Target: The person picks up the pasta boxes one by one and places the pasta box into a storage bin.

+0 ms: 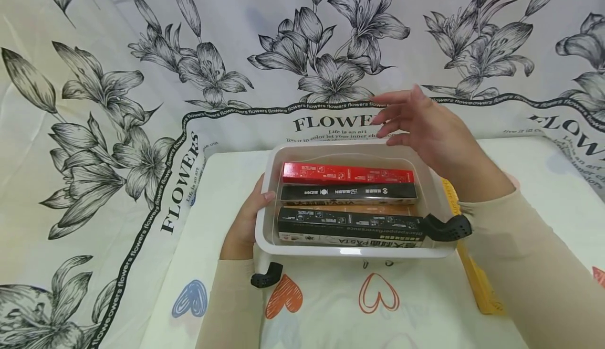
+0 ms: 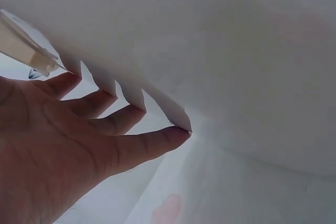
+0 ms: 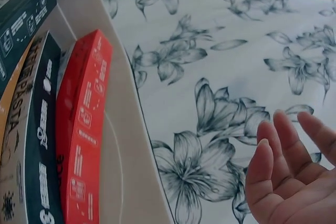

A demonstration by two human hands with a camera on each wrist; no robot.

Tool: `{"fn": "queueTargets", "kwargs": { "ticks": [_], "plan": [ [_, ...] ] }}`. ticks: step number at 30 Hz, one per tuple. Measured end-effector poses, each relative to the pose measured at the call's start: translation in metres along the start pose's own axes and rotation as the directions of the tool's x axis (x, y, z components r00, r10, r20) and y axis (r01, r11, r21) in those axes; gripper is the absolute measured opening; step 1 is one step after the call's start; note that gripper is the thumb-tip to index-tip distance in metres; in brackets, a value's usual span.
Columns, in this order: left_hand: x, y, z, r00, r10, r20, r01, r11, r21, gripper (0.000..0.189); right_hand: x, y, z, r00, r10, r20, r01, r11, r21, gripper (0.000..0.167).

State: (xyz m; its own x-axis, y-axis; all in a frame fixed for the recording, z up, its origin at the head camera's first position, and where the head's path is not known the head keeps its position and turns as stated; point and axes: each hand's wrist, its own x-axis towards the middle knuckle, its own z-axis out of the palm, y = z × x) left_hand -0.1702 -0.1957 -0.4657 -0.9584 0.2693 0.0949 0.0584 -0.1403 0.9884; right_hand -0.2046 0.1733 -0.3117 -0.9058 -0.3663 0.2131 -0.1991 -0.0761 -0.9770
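Observation:
A white plastic bin (image 1: 352, 251) holds several long pasta boxes. Among them are a red box (image 1: 348, 172), a black box (image 1: 350, 193) behind an orange-brown one, and a black box marked Blackpeppersauce (image 1: 350, 223) at the near side. My left hand (image 1: 249, 215) grips the bin's left wall, thumb at the rim; in the left wrist view its fingertips press the pale outer surface (image 2: 252, 77). Above the bin's back right corner, my right hand (image 1: 416, 123) is raised with nothing in it, its fingers loosely spread and apart from the rim in the right wrist view.
A yellow package (image 1: 479, 275) lies to the right of the bin, partly under my right forearm. The tabletop cloth (image 1: 331, 296) has printed hearts, and a flower-print cloth (image 1: 212, 23) hangs behind. A black curved piece (image 1: 267, 275) sits at each wrist.

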Motion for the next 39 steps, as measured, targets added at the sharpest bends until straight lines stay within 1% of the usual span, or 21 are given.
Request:
{"fn": "queueTargets", "kwargs": {
  "ticks": [3,6,8,14,17,21,25,30,34,39],
  "plan": [
    [-0.001,-0.002,-0.002,1.0,-0.003,0.002,0.003,1.0,0.014,0.083,-0.005,0.001,-0.009,1.0,0.003,-0.002,-0.003,1.0,0.005,0.06],
    [0.0,-0.003,-0.004,1.0,-0.012,0.002,0.012,1.0,0.003,0.083,-0.009,0.002,-0.017,1.0,0.004,-0.002,-0.004,1.0,0.02,0.059],
    [0.001,-0.003,-0.004,0.999,-0.031,-0.01,0.031,0.999,-0.011,0.085,-0.012,0.003,-0.021,1.0,-0.002,-0.005,0.002,1.0,0.01,0.058],
    [0.001,-0.003,-0.004,0.997,-0.077,-0.013,0.076,0.996,-0.049,0.09,-0.02,0.007,-0.033,0.999,-0.027,-0.027,0.028,0.999,0.028,0.057],
    [0.001,-0.004,-0.003,0.998,-0.056,-0.014,0.055,0.998,-0.036,0.091,-0.026,0.009,-0.04,0.999,-0.027,-0.035,0.028,0.999,0.038,0.056],
    [-0.002,-0.006,-0.003,1.0,-0.025,-0.013,0.025,1.0,0.012,0.087,-0.032,0.013,-0.05,0.999,-0.018,-0.03,0.02,0.999,0.037,0.054],
    [-0.005,-0.006,-0.003,1.0,-0.028,-0.002,0.028,0.999,0.016,0.085,-0.038,0.016,-0.059,1.0,-0.015,-0.024,0.016,0.999,0.045,0.054],
    [-0.004,-0.005,-0.003,1.0,-0.024,-0.008,0.024,1.0,0.013,0.084,-0.044,0.022,-0.068,1.0,-0.013,-0.028,0.015,0.999,0.042,0.053],
    [-0.006,-0.005,-0.004,0.999,-0.027,0.018,0.026,1.0,0.007,0.084,-0.05,0.028,-0.076,0.999,-0.019,-0.025,0.02,0.999,0.039,0.051],
    [-0.008,-0.007,-0.006,0.999,-0.032,0.024,0.031,0.999,0.015,0.083,-0.055,0.034,-0.084,1.0,-0.018,-0.021,0.019,0.998,0.059,0.051]
  ]
}}
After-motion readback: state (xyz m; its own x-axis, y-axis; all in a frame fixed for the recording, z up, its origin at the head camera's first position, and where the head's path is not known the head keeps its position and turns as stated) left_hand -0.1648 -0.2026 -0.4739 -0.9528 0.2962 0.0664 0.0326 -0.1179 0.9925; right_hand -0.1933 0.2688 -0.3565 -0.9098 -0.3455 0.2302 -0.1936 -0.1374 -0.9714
